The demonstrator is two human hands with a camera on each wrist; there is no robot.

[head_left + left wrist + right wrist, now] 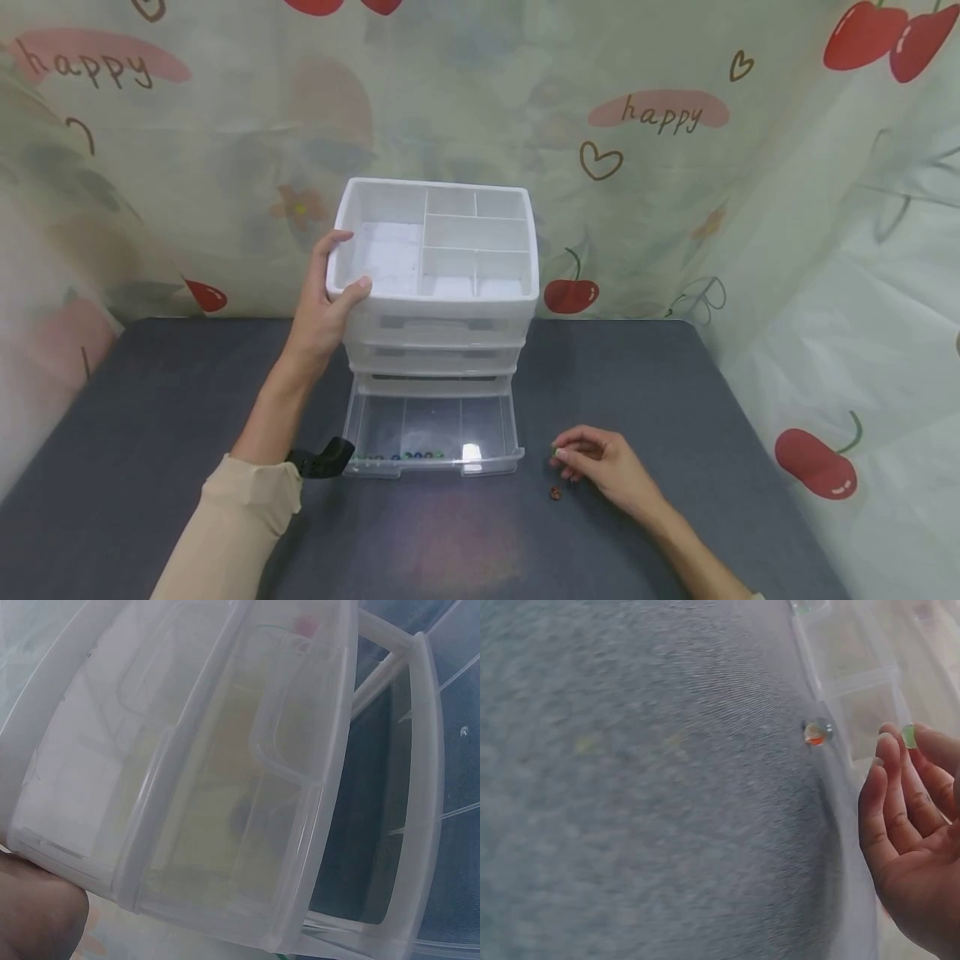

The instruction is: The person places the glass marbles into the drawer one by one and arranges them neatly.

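Note:
A white plastic drawer unit (450,297) stands at the middle back of the table. My left hand (318,317) grips the left side of its top, thumb over the front rim. In the left wrist view part of that hand (37,911) shows beside the translucent upper drawers (217,787). The bottom drawer (382,417) is pulled out, with several small marbles (415,456) along its front. Right of this drawer, my right hand (607,467) pinches a green marble (908,736) between thumb and fingertips. Just below that hand, an orange-and-clear marble (555,493) lies on the table.
The unit's top tray (386,254) is divided into several compartments. Dark grey cloth (637,375) covers the table. A patterned curtain (465,100) hangs behind and at the sides. On my left wrist is a black strap or mount (322,460), close to the open drawer's left corner.

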